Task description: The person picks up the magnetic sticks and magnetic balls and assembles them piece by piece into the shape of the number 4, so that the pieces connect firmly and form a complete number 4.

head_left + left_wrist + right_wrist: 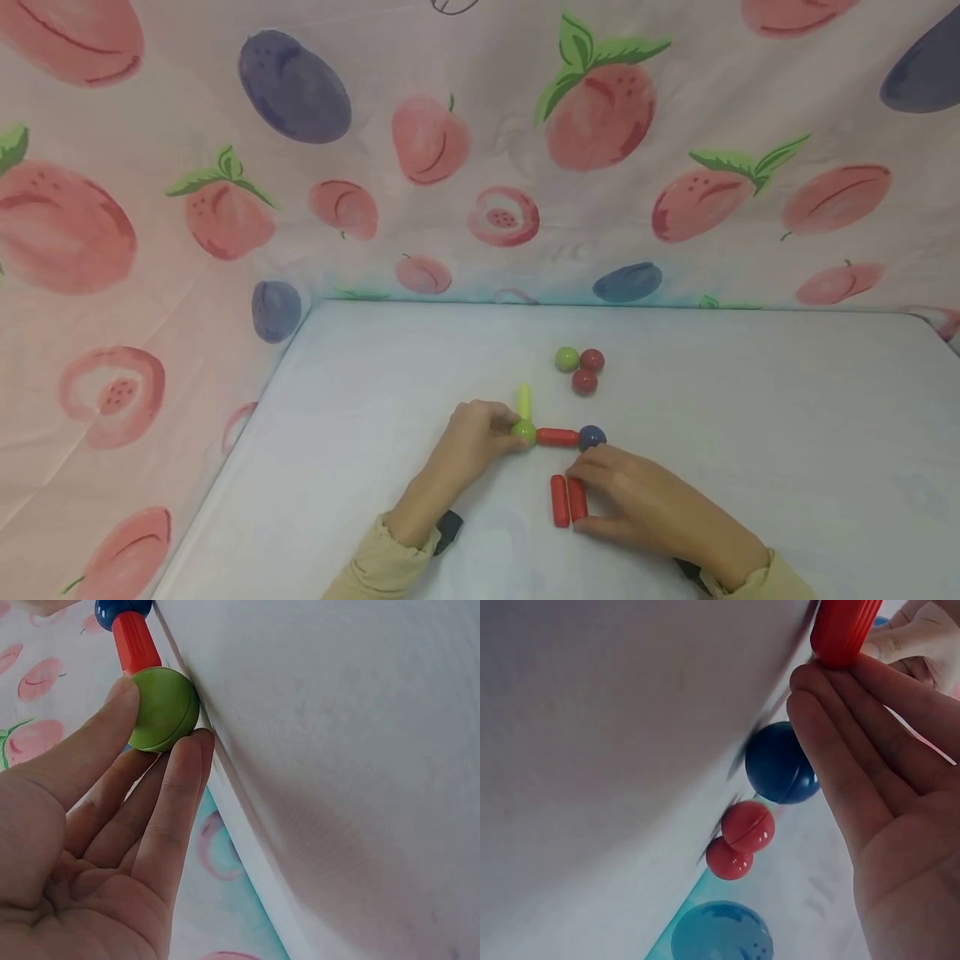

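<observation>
My left hand (472, 437) pinches a green ball (166, 709) between thumb and fingertips. From that ball a red rod (557, 437) runs right to a blue ball (592, 438), and a yellow-green rod (524, 402) points toward the back. Two more red rods lie side by side nearer the front: a left rod (559, 501) and a right rod (577, 499). The right hand (637, 496) holds the right rod by its ends, fingertips at the far end and thumb at the near one. In the right wrist view, fingertips touch a red rod (844, 634); the thumb is hidden there.
Behind the joined pieces, a loose green ball (567, 359) and two red balls, one at the back (592, 360) and one in front (585, 382), sit close together. The white table (750, 400) meets fruit-print cloth (465, 75) at its back and left edges.
</observation>
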Demonstrator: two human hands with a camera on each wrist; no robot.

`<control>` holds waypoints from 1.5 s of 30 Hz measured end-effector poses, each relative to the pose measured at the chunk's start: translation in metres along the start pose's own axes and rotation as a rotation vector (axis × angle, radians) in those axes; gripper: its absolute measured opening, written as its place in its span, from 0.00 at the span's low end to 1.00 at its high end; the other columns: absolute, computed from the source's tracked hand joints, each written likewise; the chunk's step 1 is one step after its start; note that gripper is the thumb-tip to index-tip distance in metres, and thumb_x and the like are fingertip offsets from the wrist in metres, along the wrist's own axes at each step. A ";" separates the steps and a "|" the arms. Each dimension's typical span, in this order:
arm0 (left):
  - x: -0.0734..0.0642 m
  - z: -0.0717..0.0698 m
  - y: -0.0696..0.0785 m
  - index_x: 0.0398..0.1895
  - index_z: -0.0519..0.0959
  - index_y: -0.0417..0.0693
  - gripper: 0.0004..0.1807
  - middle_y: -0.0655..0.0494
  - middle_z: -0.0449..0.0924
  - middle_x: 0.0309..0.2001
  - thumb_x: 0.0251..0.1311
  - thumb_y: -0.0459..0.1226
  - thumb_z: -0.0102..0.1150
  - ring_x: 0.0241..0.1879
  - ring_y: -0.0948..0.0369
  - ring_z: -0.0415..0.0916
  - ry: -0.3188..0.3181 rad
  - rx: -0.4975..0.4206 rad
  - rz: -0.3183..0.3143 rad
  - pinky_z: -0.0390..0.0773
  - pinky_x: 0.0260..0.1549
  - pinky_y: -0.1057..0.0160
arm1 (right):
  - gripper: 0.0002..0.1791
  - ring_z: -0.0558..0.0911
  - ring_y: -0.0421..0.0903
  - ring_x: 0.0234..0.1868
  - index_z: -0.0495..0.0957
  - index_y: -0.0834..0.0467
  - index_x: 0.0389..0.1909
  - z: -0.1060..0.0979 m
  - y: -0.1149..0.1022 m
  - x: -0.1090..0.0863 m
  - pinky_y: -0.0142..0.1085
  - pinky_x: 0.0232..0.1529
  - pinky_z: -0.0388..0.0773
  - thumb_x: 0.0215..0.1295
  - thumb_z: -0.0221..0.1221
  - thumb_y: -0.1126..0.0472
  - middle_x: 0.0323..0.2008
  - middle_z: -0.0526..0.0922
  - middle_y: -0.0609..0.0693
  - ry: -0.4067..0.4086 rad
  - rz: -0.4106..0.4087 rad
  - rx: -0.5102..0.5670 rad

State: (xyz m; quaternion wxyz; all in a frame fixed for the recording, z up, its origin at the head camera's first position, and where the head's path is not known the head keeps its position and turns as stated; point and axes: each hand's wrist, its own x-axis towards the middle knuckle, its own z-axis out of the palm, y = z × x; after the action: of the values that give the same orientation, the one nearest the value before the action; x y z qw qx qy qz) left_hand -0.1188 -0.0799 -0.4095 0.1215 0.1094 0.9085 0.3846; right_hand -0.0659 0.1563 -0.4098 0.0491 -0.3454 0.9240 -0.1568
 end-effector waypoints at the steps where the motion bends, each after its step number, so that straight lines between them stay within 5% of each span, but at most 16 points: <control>1: 0.000 0.000 0.000 0.45 0.85 0.41 0.18 0.53 0.88 0.39 0.53 0.38 0.74 0.41 0.60 0.83 0.000 -0.003 -0.001 0.83 0.42 0.61 | 0.23 0.78 0.38 0.45 0.83 0.54 0.48 -0.001 0.000 0.000 0.38 0.49 0.82 0.54 0.71 0.46 0.44 0.81 0.41 0.006 0.001 -0.005; 25: 0.001 0.001 -0.003 0.45 0.85 0.40 0.18 0.54 0.88 0.38 0.51 0.37 0.75 0.38 0.62 0.82 0.009 -0.006 0.010 0.82 0.40 0.64 | 0.27 0.79 0.37 0.44 0.82 0.55 0.51 -0.015 0.011 0.005 0.37 0.48 0.83 0.51 0.75 0.50 0.44 0.81 0.42 0.197 -0.004 -0.037; 45: -0.001 0.001 -0.001 0.45 0.85 0.39 0.18 0.53 0.88 0.38 0.50 0.34 0.75 0.37 0.63 0.83 0.008 -0.013 0.020 0.83 0.38 0.66 | 0.33 0.83 0.47 0.49 0.81 0.60 0.52 -0.020 0.024 0.016 0.41 0.48 0.83 0.43 0.79 0.53 0.48 0.83 0.52 0.323 0.051 -0.110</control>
State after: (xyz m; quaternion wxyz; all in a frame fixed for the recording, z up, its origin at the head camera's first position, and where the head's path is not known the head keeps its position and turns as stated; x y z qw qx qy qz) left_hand -0.1172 -0.0802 -0.4106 0.1149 0.1162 0.9052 0.3922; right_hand -0.0975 0.1682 -0.3981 -0.1150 -0.2944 0.9355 -0.1580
